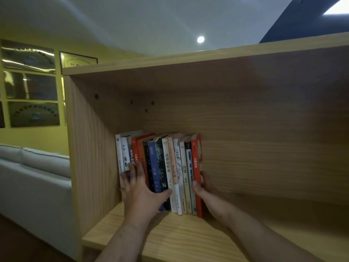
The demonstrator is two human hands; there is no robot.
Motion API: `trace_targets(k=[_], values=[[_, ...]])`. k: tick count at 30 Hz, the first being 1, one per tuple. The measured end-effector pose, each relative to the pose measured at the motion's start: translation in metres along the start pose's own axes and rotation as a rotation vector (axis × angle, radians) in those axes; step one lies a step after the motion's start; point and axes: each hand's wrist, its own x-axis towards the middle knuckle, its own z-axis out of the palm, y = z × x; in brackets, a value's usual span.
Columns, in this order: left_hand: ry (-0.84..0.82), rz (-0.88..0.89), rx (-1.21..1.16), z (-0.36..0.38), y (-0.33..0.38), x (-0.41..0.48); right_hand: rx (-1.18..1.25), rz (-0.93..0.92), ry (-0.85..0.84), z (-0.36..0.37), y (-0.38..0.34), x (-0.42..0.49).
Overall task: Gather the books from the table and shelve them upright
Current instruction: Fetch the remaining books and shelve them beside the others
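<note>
I see the books [170, 167] standing upright in a tight row on the shelf [170, 233], toward 6 o'clock from the centre of my view and close to the compartment's left wall. My left hand [139, 190] lies flat on the spines at the row's 9 o'clock end, fingers spread wide. My right hand [205, 190] pinches the red book [195, 159] at the 3 o'clock end, thumb on its spine, fingers round its outer cover. A pale sofa [37, 167] sits at 9 o'clock.

Dim indoors. A small round ceiling lamp [200, 39] glows far above; a white ceiling panel [337, 7] burns out at far right. Soft shadow fills the pale wooden bookshelf [245, 129]. Glare streaks the framed metallic plaques [28, 57] at left. Edges bend; detail is soft.
</note>
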Motion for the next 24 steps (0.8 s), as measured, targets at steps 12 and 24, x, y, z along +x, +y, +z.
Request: trace_targets(k=[12,24], values=[[-0.063,-0.038,-0.006,-0.0026,-0.0058,0.0009,-0.223,-0.080,0.196,-0.0015,0.0061,0.0001],[-0.072,-0.019,0.059,0.0007,-0.0022,0.0030,-0.332,-0.102,0.115,0.0022,0.0089,0.0013]])
